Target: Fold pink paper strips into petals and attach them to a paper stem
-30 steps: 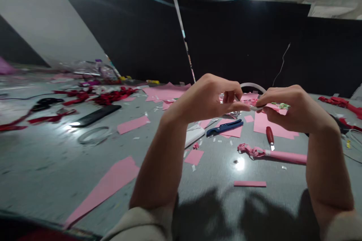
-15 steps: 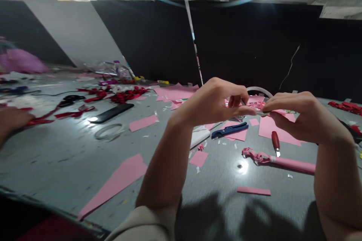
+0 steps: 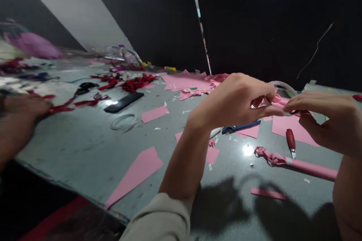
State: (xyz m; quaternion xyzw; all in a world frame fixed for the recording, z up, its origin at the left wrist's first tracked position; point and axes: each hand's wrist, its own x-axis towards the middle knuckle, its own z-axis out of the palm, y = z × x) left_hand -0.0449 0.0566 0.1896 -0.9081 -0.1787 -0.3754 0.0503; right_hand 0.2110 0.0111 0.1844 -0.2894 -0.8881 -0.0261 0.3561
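My left hand (image 3: 243, 98) and my right hand (image 3: 329, 115) are raised close together above the table. Their fingertips pinch a pale ring that looks like a tape roll (image 3: 283, 83), its upper arc showing behind the fingers. The rest of it is mostly hidden. Beneath them lie a blue-handled cutting tool (image 3: 241, 127) and a red-handled knife (image 3: 290, 141). A rolled pink tube (image 3: 311, 167) with a twisted, ruffled end rests nearer me. Closer still is a narrow pink strip (image 3: 268, 194).
Pink sheets (image 3: 186, 81) and scraps cover the back. At left are a black phone (image 3: 124, 102), a clear tape ring (image 3: 123, 122), red ribbon bits (image 3: 138, 81) and another person's hand (image 3: 26, 105). A long pink piece (image 3: 138, 171) lies by the front edge. A dark partition (image 3: 240, 26) stands behind.
The view has tilted down, so things sit differently in it. Both my hands still pinch the ring, the fingers slightly shifted. The other person's hand shows more at left.
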